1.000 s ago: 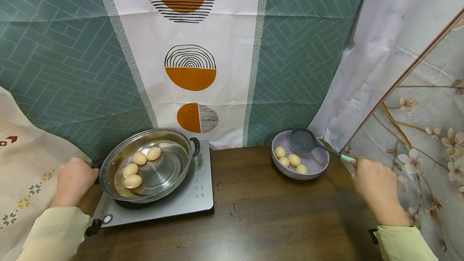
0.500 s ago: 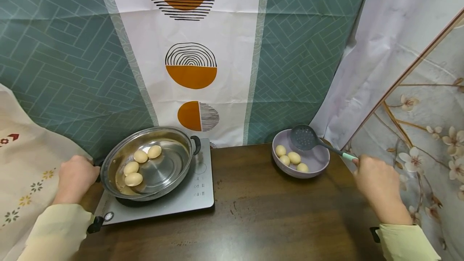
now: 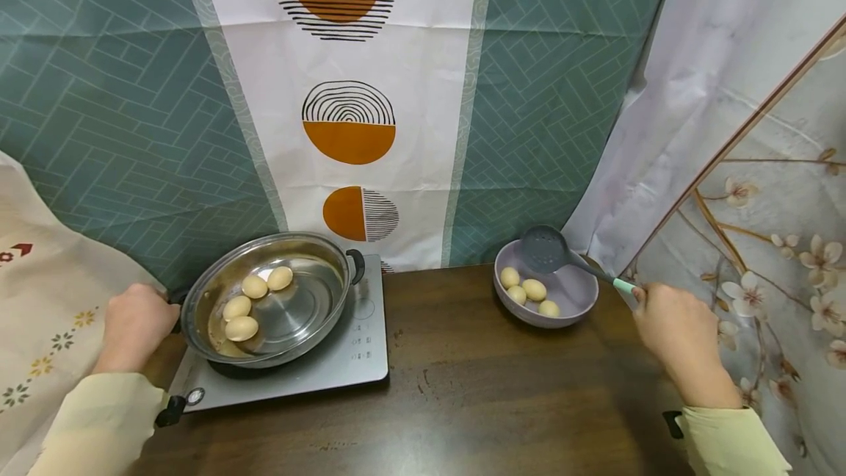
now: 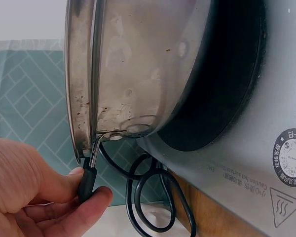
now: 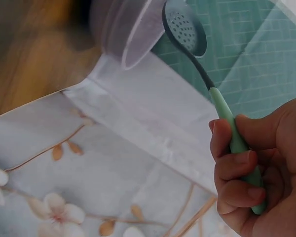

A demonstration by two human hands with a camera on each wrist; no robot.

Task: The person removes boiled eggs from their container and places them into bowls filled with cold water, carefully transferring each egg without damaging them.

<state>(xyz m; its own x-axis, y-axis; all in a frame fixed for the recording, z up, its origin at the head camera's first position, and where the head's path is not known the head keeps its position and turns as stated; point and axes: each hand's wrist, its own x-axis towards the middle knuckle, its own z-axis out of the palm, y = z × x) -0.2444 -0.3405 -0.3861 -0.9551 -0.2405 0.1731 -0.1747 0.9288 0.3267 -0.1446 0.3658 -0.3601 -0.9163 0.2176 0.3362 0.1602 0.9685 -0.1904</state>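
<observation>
At the left, the left hand [image 3: 137, 323] pinches the black side handle [image 4: 87, 183] of a steel pan [image 3: 266, 300] between thumb and fingers. Inside the pan lie several pale eggs [image 3: 241, 328]. The right hand [image 3: 679, 336] grips the green handle [image 5: 237, 143] of a dark slotted spoon; its perforated head [image 3: 545, 249] is above the back of a lilac bowl [image 3: 575, 292]. No egg shows on the spoon head. Several egg-like pieces [image 3: 534, 289] rest in the left part of the bowl.
Under the pan is a silver induction cooker [image 3: 357, 358] on a brown wooden table [image 3: 463, 388]. A black cord [image 4: 133, 197] loops beside the cooker. Green and white patterned cloth [image 3: 542, 131] hangs behind, with floral cloth [image 3: 780, 255] at the right and beige cloth [image 3: 59, 270] at the left.
The right hand and the slotted spoon have shifted slightly left over the bowl. The left hand keeps its hold on the pan handle, and the eggs have not visibly moved.
</observation>
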